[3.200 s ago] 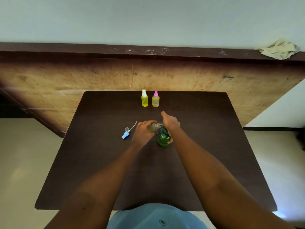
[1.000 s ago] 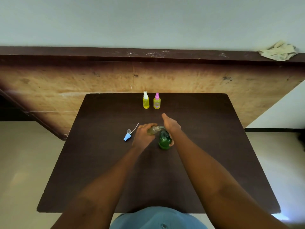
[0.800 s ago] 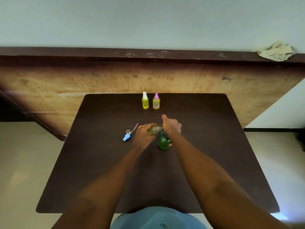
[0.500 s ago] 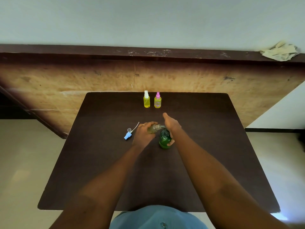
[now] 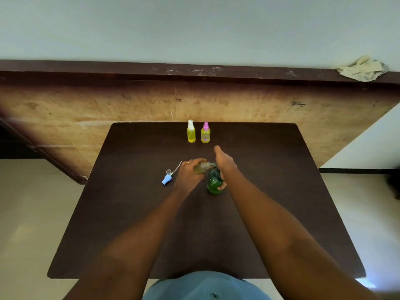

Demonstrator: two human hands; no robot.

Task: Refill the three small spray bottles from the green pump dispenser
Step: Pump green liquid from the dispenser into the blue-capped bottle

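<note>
- One dark table (image 5: 270, 191) carries all items; the work zone is at frame centre
- Right hand (image 5: 225, 166) bears on the head of the green pump dispenser (image 5: 213, 184), fingers curled round its body, thumb raised
- Left hand (image 5: 187, 175), just left of it, grasps the open spray bottle (image 5: 200, 167)
- Bottle long axis: tilted, mouth pointing right at the pump spout; alignment appears critical to the next stroke
- White-capped bottle (image 5: 191, 134) and pink-capped bottle (image 5: 205, 135) stand upright, upper centre
- Blue spray head (image 5: 166, 180) lies left of the left hand
</note>
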